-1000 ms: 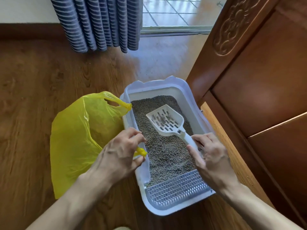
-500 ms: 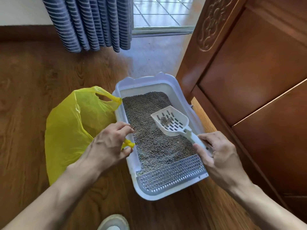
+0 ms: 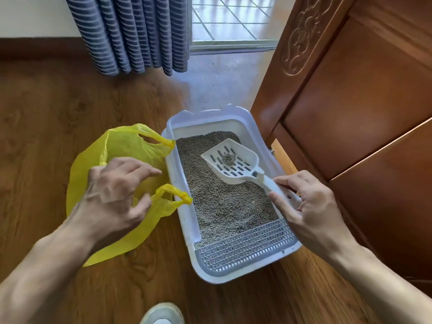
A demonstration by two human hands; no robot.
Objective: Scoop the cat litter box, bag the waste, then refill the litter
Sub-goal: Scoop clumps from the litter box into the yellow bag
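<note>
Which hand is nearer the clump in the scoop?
Right. The right hand holds the scoop by its handle, just below-right of the clump; the left hand hovers over the yellow bag.

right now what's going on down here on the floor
A person is cleaning a cat litter box on the wooden floor. The right hand holds the handle of a white slotted scoop, which carries a small clump of waste above the grey litter. The left hand hovers with spread fingers over a yellow plastic bag lying beside the box, apparently reaching to open it. The clump has not gone into the bag yet.
</note>
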